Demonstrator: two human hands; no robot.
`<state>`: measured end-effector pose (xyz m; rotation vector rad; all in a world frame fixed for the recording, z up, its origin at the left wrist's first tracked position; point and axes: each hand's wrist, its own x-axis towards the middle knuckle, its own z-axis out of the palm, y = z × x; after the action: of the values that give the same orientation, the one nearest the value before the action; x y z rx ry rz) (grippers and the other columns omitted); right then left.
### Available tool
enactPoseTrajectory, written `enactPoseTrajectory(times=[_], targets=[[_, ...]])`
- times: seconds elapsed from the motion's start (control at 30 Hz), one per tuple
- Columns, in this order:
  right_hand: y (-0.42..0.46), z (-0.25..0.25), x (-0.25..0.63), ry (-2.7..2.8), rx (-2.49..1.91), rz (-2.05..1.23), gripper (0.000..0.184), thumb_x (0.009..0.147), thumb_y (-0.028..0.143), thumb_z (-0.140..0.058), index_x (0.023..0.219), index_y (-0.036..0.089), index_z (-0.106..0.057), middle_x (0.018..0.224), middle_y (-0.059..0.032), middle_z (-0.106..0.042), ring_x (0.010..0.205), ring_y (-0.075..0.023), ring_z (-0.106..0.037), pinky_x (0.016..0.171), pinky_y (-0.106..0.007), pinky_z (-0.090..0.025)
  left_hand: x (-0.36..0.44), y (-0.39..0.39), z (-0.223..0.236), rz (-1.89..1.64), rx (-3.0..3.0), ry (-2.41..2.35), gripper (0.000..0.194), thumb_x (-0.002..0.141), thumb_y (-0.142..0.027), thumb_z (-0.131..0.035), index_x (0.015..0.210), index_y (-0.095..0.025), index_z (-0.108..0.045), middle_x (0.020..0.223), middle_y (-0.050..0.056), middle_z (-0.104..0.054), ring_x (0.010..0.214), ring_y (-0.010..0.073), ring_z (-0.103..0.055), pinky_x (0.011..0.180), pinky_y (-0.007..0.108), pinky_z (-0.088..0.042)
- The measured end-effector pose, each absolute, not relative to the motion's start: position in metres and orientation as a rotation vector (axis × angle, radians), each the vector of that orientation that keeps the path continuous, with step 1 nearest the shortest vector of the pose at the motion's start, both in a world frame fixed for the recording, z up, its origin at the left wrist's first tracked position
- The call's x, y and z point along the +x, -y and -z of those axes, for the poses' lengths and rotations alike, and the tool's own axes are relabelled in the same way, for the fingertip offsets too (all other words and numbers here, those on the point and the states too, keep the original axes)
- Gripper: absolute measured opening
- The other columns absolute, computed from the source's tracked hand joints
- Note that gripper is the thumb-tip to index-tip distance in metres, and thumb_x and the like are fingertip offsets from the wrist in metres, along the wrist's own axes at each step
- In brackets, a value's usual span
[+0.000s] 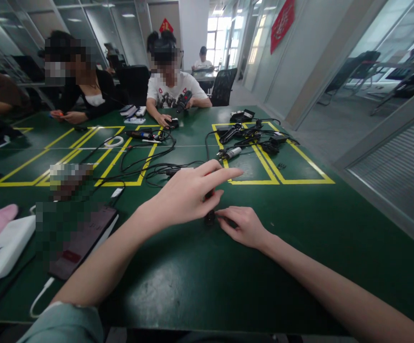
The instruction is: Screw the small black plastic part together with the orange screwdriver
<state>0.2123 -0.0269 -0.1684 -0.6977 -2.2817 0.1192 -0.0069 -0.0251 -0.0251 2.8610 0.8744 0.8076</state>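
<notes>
My left hand (185,195) reaches over the green table from the left, index finger stretched out to the right. Between its thumb and fingers shows part of a small dark object with a bit of red, mostly hidden by the hand. Just below the thumb, the dark lower end (210,218) of what looks like the same object stands at the tabletop. My right hand (244,226) rests on the table with its fingers curled together, their tips at or beside that dark end. Whether anything sits inside the right fingers cannot be seen.
Black cables and tools (243,133) lie within yellow tape outlines on the table (207,286). More cables and a white ring (114,142) lie left of centre. A phone (83,240) and a white case (6,250) are at left. A co-worker (178,90) handles black devices opposite.
</notes>
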Motion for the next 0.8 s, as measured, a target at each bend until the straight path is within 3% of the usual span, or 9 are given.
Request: enactPoseTrajectory(times=[0.13,0.33,0.57,0.7,0.8], targets=[[0.0272,0.1686,0.2123,2.272,-0.689,-0.129,0.014,0.097,0.014,-0.054,0.099,0.019,-0.067,0.071,-0.0011,-0.073,0.058,-0.0143,-0.065,0.057,-0.026,-0.047,-0.0075,0.0261,0.0215,-0.773,2.909,-0.811,0.046,0.09,-0.01,-0.055,0.134,-0.017,-0.063,0.114,0.009,-0.068,0.104,0.0209,-0.065,0.089,0.031,-0.052],[0.0277,0.1694,0.2123,2.281,-0.686,-0.123,0.014,0.097,0.014,-0.055,0.102,0.019,-0.068,0.071,-0.0012,-0.071,0.059,-0.0147,-0.065,0.058,-0.026,-0.046,-0.0084,0.0262,0.0243,-0.79,2.876,-0.874,0.045,0.098,-0.011,-0.049,0.141,-0.02,-0.059,0.123,0.009,-0.065,0.089,0.0138,-0.067,0.079,0.025,-0.054],[0.0284,0.168,0.2114,2.288,-0.665,-0.126,0.013,0.098,0.014,-0.054,0.099,0.02,-0.065,0.07,-0.0006,-0.071,0.058,-0.0143,-0.064,0.057,-0.026,-0.045,-0.0089,0.0293,0.0226,-0.787,2.932,-0.799,0.044,0.09,-0.01,-0.055,0.132,-0.017,-0.064,0.117,0.01,-0.066,0.102,0.02,-0.067,0.088,0.031,-0.055],[0.0286,0.1671,0.2115,2.297,-0.674,-0.109,0.013,0.098,0.014,-0.054,0.103,0.019,-0.065,0.069,-0.0004,-0.071,0.057,-0.0143,-0.063,0.056,-0.026,-0.045,-0.0096,0.0282,0.0268,-0.844,2.909,-0.901,0.046,0.096,-0.01,-0.05,0.139,-0.021,-0.06,0.131,0.011,-0.06,0.083,0.0116,-0.066,0.075,0.025,-0.055],[0.0286,0.1678,0.2122,2.309,-0.68,-0.108,0.013,0.098,0.015,-0.055,0.104,0.019,-0.066,0.068,-0.0002,-0.07,0.056,-0.0144,-0.063,0.056,-0.027,-0.045,-0.0099,0.025,0.0293,-0.879,2.87,-0.926,0.045,0.096,-0.012,-0.051,0.139,-0.022,-0.06,0.124,0.009,-0.065,0.08,0.0109,-0.066,0.069,0.022,-0.053]])
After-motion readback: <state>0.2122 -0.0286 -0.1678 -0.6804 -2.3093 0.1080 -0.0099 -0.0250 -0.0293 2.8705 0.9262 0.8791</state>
